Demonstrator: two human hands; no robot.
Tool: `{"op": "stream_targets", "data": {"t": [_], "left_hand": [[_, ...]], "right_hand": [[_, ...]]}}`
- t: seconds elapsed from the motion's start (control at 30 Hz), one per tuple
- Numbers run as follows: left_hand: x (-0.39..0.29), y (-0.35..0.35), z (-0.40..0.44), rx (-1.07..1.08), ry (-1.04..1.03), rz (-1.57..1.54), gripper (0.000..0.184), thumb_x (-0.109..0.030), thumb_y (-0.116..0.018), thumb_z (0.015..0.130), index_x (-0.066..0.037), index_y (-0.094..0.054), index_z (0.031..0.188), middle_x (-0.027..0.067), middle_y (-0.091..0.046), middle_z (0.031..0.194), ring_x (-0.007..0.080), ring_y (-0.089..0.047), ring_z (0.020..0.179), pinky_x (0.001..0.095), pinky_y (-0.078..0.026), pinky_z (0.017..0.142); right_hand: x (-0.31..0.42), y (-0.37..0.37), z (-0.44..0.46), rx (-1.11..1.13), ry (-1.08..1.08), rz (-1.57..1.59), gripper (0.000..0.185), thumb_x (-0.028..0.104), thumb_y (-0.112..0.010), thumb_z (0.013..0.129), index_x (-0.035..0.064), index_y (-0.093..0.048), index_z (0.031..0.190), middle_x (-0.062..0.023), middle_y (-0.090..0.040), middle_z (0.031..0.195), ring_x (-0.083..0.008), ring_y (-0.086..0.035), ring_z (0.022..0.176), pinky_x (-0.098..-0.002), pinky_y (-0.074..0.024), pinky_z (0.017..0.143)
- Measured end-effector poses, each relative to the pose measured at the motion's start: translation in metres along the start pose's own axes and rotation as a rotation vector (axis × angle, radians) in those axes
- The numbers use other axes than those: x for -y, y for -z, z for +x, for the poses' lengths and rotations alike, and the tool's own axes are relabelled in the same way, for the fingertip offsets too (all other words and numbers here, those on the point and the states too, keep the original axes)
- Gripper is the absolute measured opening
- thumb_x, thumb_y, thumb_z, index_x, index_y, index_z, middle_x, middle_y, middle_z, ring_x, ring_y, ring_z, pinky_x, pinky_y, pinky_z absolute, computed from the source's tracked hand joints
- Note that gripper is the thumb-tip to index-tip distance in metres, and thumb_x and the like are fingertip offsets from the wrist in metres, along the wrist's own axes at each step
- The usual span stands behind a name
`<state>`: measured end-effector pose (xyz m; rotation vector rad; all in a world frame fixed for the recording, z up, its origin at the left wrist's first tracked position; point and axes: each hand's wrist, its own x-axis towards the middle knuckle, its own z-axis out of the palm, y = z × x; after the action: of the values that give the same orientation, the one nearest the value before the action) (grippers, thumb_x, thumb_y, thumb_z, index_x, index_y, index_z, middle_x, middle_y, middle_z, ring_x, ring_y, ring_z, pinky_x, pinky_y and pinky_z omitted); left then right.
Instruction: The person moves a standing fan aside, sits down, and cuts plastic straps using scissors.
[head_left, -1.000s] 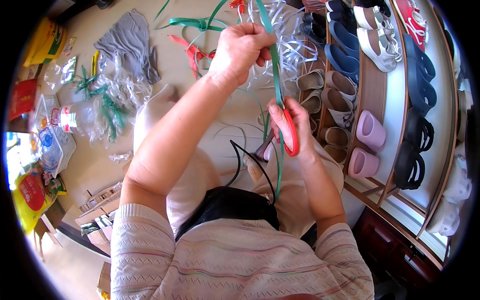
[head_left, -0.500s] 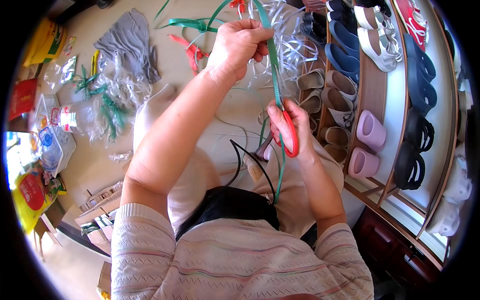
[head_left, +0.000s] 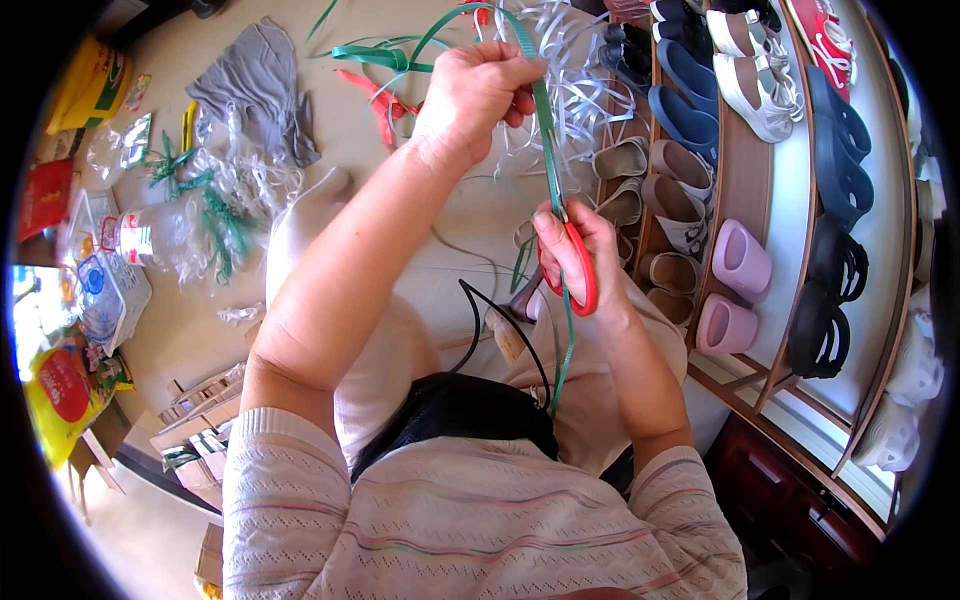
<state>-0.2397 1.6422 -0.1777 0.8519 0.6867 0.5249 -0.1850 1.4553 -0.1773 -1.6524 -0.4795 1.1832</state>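
A green strap (head_left: 547, 115) runs from the top of the view down between my two hands. My left hand (head_left: 480, 95) pinches it between thumb and fingers near the top. Lower down on the right, my right hand (head_left: 578, 245) is closed on scissors with red handles (head_left: 586, 285). The scissor blades point up and lie along the strap, just above my right hand. A thin green strip hangs below that hand toward my lap. More green strap (head_left: 372, 55) loops on the floor to the left of my left hand.
White strips (head_left: 580, 90) and an orange-red strip (head_left: 380, 105) lie ahead. A shoe rack (head_left: 745, 190) with many shoes stands at the right. On the left are a grey cloth (head_left: 255, 85), a plastic bottle (head_left: 150, 238), a white basket (head_left: 130, 300) and cardboard (head_left: 200, 410).
My left hand has moved slightly left and down with the strap. The green loops at the top have shifted. The scissor handles now look spread wider.
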Motion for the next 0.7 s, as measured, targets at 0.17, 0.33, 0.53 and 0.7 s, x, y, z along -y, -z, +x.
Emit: {"op": "stream_targets", "data": {"t": [0.17, 0.33, 0.53, 0.7], "left_hand": [[0.0065, -0.0046, -0.0064, 0.050, -0.010, 0.059, 0.014, -0.011, -0.065, 0.077, -0.003, -0.054, 0.074, 0.0031, -0.054, 0.060, 0.0091, -0.049, 0.048, 0.0218, -0.038, 0.045], [0.0078, -0.0067, -0.0075, 0.049, 0.021, 0.052, 0.014, -0.012, -0.065, 0.077, -0.003, -0.054, 0.075, 0.0026, -0.054, 0.060, 0.0090, -0.050, 0.048, 0.0215, -0.039, 0.045], [-0.0007, -0.0002, -0.0014, -0.014, -0.003, 0.039, 0.014, -0.014, -0.064, 0.078, -0.002, -0.056, 0.076, 0.0027, -0.054, 0.060, 0.0088, -0.049, 0.048, 0.0214, -0.038, 0.045], [0.0077, -0.0061, -0.0058, 0.053, -0.014, 0.080, 0.013, -0.012, -0.064, 0.077, -0.002, -0.055, 0.075, 0.0025, -0.054, 0.060, 0.0088, -0.051, 0.049, 0.0213, -0.039, 0.045]], "right_hand": [[-0.0031, 0.0025, 0.0059, -0.003, 0.107, 0.016, 0.028, 0.031, -0.064, 0.082, 0.0045, -0.055, 0.084, 0.0057, -0.042, 0.053, -0.0026, -0.035, 0.040, -0.0190, -0.0269, 0.036], [-0.0002, 0.0039, 0.0024, -0.005, 0.040, -0.015, 0.028, 0.031, -0.064, 0.082, 0.0044, -0.055, 0.084, 0.0052, -0.043, 0.055, -0.0028, -0.036, 0.041, -0.0196, -0.0277, 0.037], [-0.0021, 0.0001, 0.0007, -0.008, 0.003, -0.013, 0.028, 0.031, -0.064, 0.082, 0.0044, -0.055, 0.083, 0.0055, -0.043, 0.054, -0.0030, -0.036, 0.042, -0.0194, -0.0280, 0.038], [-0.0017, 0.0041, 0.0047, 0.008, 0.071, 0.012, 0.029, 0.031, -0.064, 0.082, 0.0041, -0.055, 0.084, 0.0044, -0.046, 0.060, -0.0030, -0.038, 0.046, -0.0192, -0.0293, 0.040]]}}
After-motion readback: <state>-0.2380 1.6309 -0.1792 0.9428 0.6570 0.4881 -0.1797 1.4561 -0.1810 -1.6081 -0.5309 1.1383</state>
